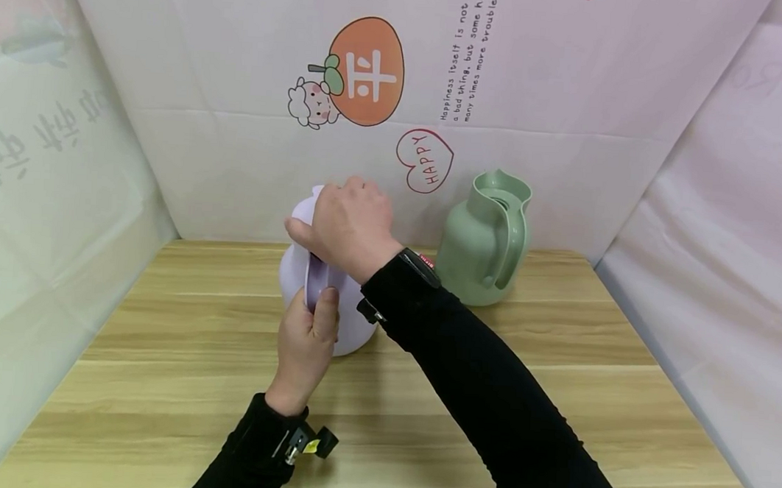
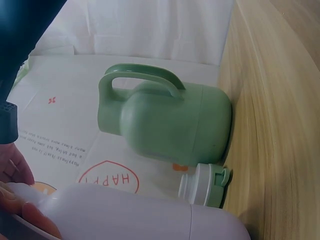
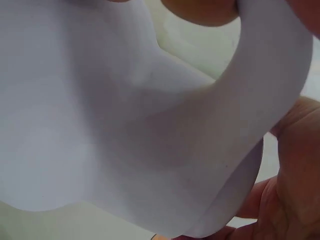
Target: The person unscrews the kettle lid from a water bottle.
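A lavender thermos jug (image 1: 357, 334) stands upright on the table. Its handle is gripped by my left hand (image 1: 306, 346), with the thumb laid along it. Over the jug's mouth my right hand (image 1: 352, 223) curls its fingers around the top, thumb pointing left. What lies under that palm is hidden. In the right wrist view the lavender wall and handle fill most of the picture, with fingers at the edges. To the right stands a green thermos jug (image 1: 470, 255), touched by neither hand. A white and green stopper (image 2: 202, 185) sits on the table between the jugs.
The wood-grain table (image 1: 180, 351) meets a printed cloth backdrop (image 1: 236, 155) right behind the jugs. Cloth walls rise at the left and right sides. My right sleeve (image 1: 483, 381) crosses in front of the table's middle.
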Available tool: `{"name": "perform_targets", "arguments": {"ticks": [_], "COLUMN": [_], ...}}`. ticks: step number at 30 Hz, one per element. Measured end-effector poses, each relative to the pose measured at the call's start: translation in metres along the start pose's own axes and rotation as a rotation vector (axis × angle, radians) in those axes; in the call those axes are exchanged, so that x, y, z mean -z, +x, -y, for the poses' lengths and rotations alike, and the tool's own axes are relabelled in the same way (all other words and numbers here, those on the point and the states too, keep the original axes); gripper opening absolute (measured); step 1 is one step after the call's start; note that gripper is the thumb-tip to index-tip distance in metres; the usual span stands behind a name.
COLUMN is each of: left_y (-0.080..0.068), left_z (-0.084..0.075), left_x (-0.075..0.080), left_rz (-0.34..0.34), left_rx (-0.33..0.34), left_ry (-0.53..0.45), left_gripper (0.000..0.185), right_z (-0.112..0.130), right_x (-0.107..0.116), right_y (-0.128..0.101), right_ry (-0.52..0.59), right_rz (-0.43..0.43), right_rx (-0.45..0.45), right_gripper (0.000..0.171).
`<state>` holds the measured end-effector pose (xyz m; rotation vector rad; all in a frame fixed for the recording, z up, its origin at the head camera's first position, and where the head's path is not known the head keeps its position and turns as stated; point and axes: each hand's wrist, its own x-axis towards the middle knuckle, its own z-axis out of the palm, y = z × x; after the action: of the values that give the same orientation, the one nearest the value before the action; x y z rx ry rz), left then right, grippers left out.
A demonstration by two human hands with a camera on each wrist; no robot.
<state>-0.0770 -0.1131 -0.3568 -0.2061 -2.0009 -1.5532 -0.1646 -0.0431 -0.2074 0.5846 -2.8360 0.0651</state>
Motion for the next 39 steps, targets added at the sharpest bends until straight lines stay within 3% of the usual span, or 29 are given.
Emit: {"name": "perform_targets", "arguments": {"ticks": [7, 22, 25, 32, 39], "left_y": [0.0, 0.0, 0.0, 0.0, -0.001], "left_z": [0.001, 0.001, 0.001, 0.002, 0.0], "left_x": [0.0, 0.0, 0.0, 0.0, 0.0], "left_rz": [0.0, -0.003, -0.004, -0.002, -0.007], "left_rx": [0.0, 0.011, 0.011, 0.015, 0.024], "left_ry": [-0.004, -0.013, -0.012, -0.007, -0.001], "left_gripper": [0.029, 0.029, 0.029, 0.03, 0.03], "right_z": [-0.005, -0.013, -0.015, -0.019, -0.021], "right_x": [-0.001, 0.0, 0.0, 0.0, 0.001], "right_y": [0.003, 0.004, 0.004, 0.005, 0.007], "right_ry": [0.051, 0.164, 0.191, 0.227, 0.275], "right_rz": [0.021, 0.05, 0.056, 0.094, 0.15], "right_rx": [0.034, 0.17, 0.208, 0.282, 0.335], "right_gripper": [0.045, 0.038, 0.038, 0.06, 0.057]}}
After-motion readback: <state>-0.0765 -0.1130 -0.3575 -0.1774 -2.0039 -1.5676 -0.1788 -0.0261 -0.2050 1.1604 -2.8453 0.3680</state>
